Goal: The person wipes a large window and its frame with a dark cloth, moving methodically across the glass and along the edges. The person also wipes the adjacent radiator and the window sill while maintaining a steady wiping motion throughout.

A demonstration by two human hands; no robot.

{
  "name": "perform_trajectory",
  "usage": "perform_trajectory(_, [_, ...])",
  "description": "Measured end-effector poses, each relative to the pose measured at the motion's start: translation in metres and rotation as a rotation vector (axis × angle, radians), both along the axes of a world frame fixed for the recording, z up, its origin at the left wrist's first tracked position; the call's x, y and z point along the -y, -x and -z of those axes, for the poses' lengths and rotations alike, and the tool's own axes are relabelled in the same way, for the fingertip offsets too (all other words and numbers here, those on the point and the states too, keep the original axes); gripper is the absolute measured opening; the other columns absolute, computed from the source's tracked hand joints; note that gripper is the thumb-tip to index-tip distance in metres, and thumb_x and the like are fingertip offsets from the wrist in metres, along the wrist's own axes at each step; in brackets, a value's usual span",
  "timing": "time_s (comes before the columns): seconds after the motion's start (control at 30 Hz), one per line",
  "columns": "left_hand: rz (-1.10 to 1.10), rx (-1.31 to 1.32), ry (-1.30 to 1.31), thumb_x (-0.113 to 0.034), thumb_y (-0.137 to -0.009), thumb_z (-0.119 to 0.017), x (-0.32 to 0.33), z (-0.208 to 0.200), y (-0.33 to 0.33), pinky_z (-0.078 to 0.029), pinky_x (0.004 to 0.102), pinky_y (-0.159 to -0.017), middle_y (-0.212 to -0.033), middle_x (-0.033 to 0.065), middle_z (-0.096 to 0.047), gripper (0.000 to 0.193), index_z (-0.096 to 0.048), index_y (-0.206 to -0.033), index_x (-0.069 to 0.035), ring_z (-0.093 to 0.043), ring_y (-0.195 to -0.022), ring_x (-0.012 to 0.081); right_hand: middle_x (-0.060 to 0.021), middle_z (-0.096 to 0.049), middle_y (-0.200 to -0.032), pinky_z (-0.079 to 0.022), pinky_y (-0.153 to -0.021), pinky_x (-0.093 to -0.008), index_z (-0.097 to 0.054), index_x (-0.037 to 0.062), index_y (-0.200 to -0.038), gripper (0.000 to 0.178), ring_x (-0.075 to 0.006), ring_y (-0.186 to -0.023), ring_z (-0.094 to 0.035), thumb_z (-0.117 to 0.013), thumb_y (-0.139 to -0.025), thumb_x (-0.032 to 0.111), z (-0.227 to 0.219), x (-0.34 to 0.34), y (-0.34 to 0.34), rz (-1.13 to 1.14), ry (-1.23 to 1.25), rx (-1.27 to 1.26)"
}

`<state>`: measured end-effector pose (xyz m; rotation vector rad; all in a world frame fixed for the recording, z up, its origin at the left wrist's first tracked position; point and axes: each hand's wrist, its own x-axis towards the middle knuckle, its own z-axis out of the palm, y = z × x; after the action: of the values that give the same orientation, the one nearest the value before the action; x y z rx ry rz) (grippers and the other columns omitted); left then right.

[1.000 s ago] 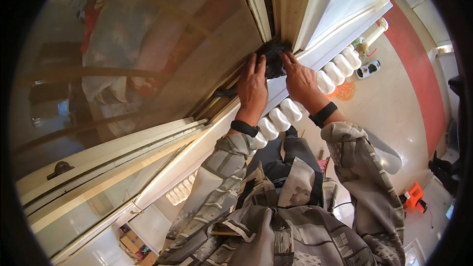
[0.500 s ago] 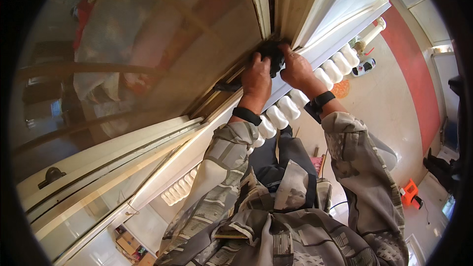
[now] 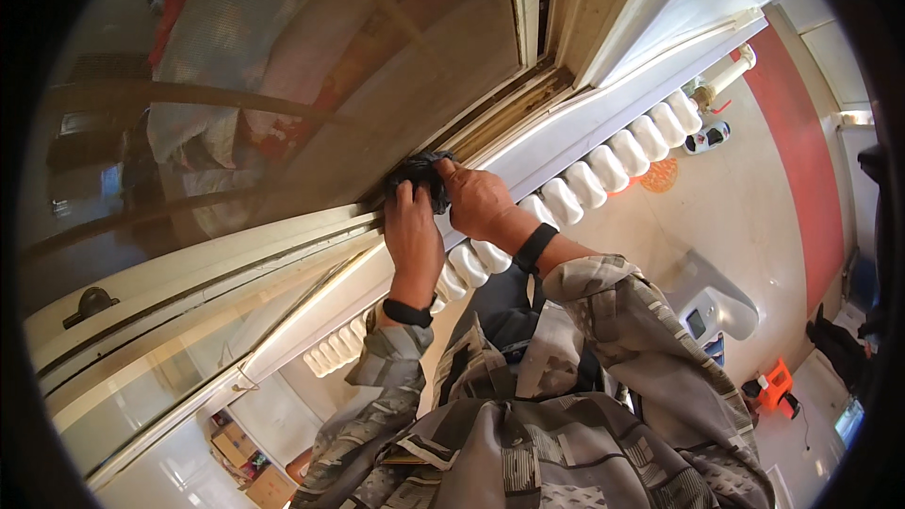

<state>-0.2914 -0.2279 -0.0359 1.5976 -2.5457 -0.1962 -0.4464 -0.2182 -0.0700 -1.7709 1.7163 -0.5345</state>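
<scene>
Both of my hands press a crumpled black rag [image 3: 415, 171] into the dirty lower track [image 3: 518, 111] of a sliding window. My left hand [image 3: 411, 231] has its fingers closed on the rag's near side. Close beside it, my right hand [image 3: 479, 201] grips the rag's right side, with the thumb and fingers against it. Part of the rag is hidden behind my fingers. The large window pane [image 3: 377, 75] rises just beyond, and the window's side frame [image 3: 589, 14] stands to the right.
A white sill [image 3: 558, 143] runs beneath the track, with a white radiator [image 3: 603, 172] below it. At left the sash rail carries a dark latch [image 3: 91, 306]. On the floor lie a white-and-black container [image 3: 707, 137] and an orange object [image 3: 775, 386]; cardboard boxes [image 3: 240, 445] sit lower left.
Both hands have slid the rag along the track, away from the frame's corner, toward the left and nearer to me. The track by the corner now shows. The view has shifted slightly.
</scene>
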Motion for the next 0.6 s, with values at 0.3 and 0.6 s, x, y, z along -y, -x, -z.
perform_trajectory(0.3, [-0.027,-0.242,0.004,-0.002,-0.094,-0.074,0.006,0.019,0.026,-0.05,0.0555,-0.109,-0.142,0.0251,-0.063,0.044,-0.068,-0.137,0.001,-0.062,-0.127,0.0489,-0.0147,-0.079,-0.093,-0.062,-0.071,-0.0442,-0.055,0.0048,-0.123,0.033,-0.0357,-0.088,-0.081,-0.071,-0.096,0.012,-0.003,0.003,0.034,-0.044,0.116,-0.064])
perform_trajectory(0.6, [0.22,-0.445,-0.042,-0.005,-0.097,-0.068,0.046,0.035,0.171,-0.056,0.0534,-0.1,-0.134,0.0224,-0.068,0.03,-0.071,-0.127,-0.003,-0.067,-0.117,0.0471,-0.0161,-0.08,-0.102,-0.062,-0.074,-0.0488,-0.051,0.0043,-0.137,0.045,-0.0369,-0.093,-0.081,-0.068,-0.097,0.009,-0.005,0.011,0.165,0.181,0.037,-0.423])
